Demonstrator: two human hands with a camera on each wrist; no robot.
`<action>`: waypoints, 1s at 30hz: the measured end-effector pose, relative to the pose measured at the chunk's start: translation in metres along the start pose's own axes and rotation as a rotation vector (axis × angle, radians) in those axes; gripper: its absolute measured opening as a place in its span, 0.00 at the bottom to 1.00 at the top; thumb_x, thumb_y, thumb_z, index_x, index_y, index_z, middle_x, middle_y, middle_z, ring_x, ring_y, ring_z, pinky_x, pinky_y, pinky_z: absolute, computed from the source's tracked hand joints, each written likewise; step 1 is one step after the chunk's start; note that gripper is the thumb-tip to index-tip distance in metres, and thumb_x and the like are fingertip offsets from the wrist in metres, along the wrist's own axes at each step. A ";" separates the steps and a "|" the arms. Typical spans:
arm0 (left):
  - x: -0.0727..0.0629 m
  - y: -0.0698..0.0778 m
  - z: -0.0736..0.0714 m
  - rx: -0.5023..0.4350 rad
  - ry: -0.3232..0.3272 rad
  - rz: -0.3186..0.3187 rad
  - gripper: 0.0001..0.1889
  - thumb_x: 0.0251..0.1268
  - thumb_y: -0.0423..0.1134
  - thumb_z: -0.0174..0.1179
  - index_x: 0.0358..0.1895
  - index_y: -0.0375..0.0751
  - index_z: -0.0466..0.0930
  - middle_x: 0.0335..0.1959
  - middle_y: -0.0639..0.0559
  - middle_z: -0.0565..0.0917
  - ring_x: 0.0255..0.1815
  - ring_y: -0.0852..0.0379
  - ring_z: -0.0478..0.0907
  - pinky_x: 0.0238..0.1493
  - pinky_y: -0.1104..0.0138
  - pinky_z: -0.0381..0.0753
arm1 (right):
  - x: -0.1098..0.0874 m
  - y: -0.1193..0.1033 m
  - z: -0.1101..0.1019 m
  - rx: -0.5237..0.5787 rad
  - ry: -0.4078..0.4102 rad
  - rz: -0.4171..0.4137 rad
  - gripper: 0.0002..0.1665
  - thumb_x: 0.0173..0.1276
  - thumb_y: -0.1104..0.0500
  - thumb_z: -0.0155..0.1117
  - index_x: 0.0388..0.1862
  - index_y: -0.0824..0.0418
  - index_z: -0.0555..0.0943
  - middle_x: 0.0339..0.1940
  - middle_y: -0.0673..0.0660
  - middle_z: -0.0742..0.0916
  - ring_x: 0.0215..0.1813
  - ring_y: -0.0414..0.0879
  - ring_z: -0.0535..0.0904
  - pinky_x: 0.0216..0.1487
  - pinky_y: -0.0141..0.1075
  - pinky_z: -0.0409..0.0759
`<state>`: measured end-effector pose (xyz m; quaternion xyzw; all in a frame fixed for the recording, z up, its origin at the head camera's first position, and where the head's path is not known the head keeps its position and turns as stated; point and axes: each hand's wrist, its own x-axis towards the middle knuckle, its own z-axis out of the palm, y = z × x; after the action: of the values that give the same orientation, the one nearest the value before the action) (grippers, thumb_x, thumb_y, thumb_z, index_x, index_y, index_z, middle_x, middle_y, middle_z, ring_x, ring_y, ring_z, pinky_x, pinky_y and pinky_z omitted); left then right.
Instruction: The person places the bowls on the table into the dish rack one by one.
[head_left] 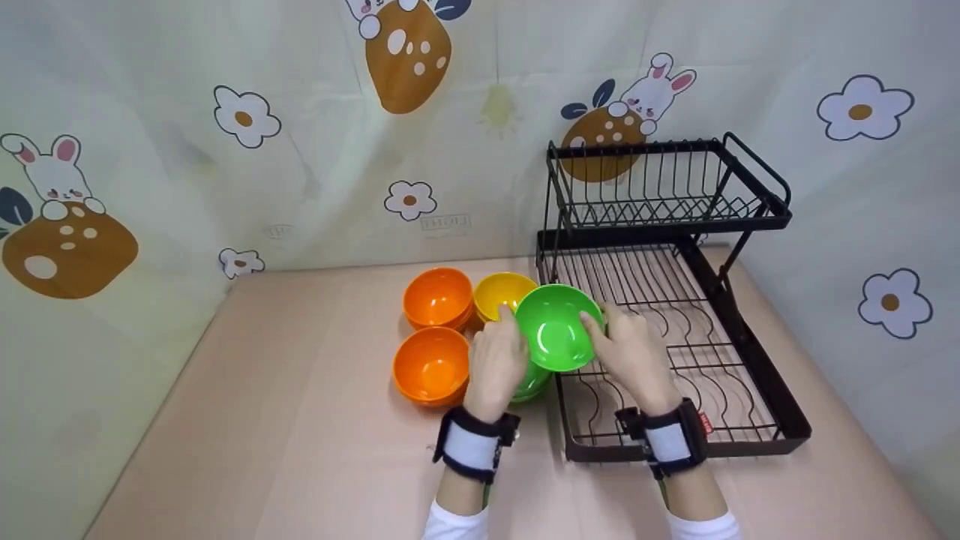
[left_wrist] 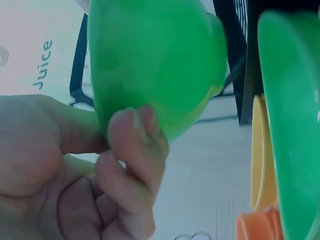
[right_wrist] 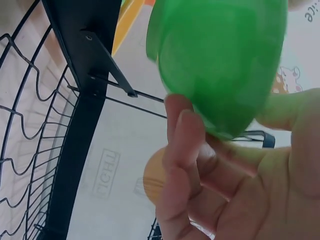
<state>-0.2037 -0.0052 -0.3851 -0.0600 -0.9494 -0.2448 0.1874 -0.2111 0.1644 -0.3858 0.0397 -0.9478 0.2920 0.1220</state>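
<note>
A bright green bowl [head_left: 555,330] is held up between both hands, its inside facing the head camera. My left hand [head_left: 499,360] pinches its left rim, thumb and curled fingers showing on it in the left wrist view. On the opposite side my right hand [head_left: 634,356] grips the rim, thumb on the inner side and fingers behind the green wall [right_wrist: 220,65]. Below the held bowl, partly hidden by it and the left hand, are more green bowls [head_left: 531,384] on the table. A yellow bowl [head_left: 504,291] sits just behind the left hand.
Two stacks of orange bowls, one at the back [head_left: 439,296] and one nearer [head_left: 430,367], stand left of the hands. A black two-tier dish rack [head_left: 750,345] fills the right side, its front-left edge beside the bowls. Patterned cloth [head_left: 322,172] hangs behind the table.
</note>
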 end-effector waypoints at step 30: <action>-0.008 0.030 0.030 -0.194 -0.100 0.038 0.11 0.71 0.35 0.49 0.46 0.29 0.71 0.14 0.58 0.59 0.12 0.61 0.62 0.10 0.77 0.60 | -0.003 0.026 -0.024 0.018 0.027 0.133 0.20 0.59 0.70 0.51 0.50 0.76 0.77 0.31 0.74 0.85 0.16 0.45 0.76 0.14 0.31 0.74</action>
<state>-0.1999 0.0352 -0.3994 -0.1079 -0.9280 -0.3290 0.1379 -0.2074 0.1993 -0.3816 -0.0262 -0.9439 0.3085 0.1146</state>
